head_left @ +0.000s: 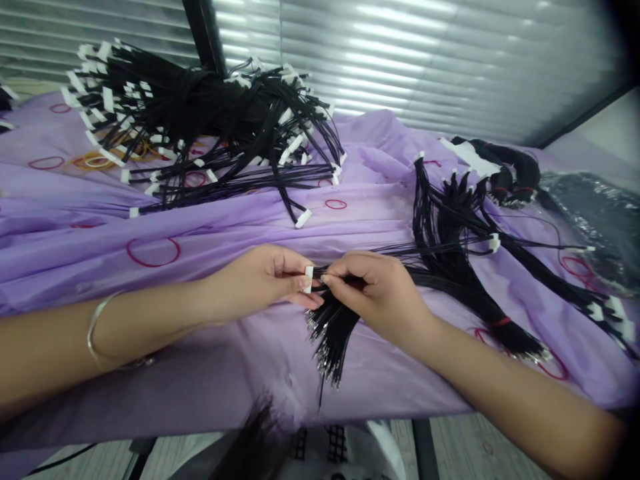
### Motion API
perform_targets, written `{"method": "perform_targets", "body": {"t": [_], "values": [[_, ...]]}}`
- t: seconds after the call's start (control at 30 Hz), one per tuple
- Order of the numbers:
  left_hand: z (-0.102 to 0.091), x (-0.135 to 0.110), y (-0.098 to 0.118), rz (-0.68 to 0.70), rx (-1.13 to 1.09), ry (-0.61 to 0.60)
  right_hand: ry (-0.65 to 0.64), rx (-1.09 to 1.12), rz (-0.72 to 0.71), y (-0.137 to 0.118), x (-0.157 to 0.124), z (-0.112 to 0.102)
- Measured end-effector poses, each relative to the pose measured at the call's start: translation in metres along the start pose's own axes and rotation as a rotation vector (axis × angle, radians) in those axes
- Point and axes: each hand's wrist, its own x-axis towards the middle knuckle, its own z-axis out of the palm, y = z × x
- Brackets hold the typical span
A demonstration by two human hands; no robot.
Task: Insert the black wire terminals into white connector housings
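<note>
Dark hair hangs at the near edge of the purple-covered bench. Beyond it, the left hand pinches a white connector between thumb and fingers. Just right of that, the right hand pinches black wire, thumb against forefinger. One metal-tipped wire bundle lies below the hands. Far left: heaped black cables with white ends.

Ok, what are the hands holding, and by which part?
The left hand holds a white connector by its body; the right hand pinches black wires beside it, though exactly which is unclear.
</note>
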Motion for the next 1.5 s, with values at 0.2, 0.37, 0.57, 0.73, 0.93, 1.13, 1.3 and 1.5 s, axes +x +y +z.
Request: {"method": "perform_targets", "body": {"t": [0.2,0.37,0.57,0.73,0.93,1.13,1.3,1.5], "values": [[0.001,-0.002,0.000,0.018,-0.009,0.006,0.013,-0.005,-0.035,0.001,0.000,0.005],[0.002,-0.001,-0.001,0.042,-0.076,0.020,0.010,-0.146,-0.147,-0.001,0.000,-0.007],[0.000,0.003,-0.006,0.094,-0.298,0.087,0.004,-0.375,-0.257,-0.002,-0.002,-0.028],[0.004,0.002,0.000,0.069,-0.297,0.135,-0.320,-0.317,-0.235,0.005,0.001,-0.021],[0.004,0.004,-0.002,0.083,-0.247,0.130,-0.313,-0.269,-0.163,0.002,0.002,-0.018],[0.002,0.004,-0.003,0.076,-0.221,0.103,-0.213,-0.060,-0.143,0.001,0.001,-0.020],[0.002,0.003,-0.004,0.102,-0.247,0.088,-0.197,0.003,-0.108,-0.002,0.002,-0.016],[0.003,0.004,-0.002,0.092,-0.190,0.083,-0.123,0.095,0.110,-0.007,0.003,-0.016]]}}
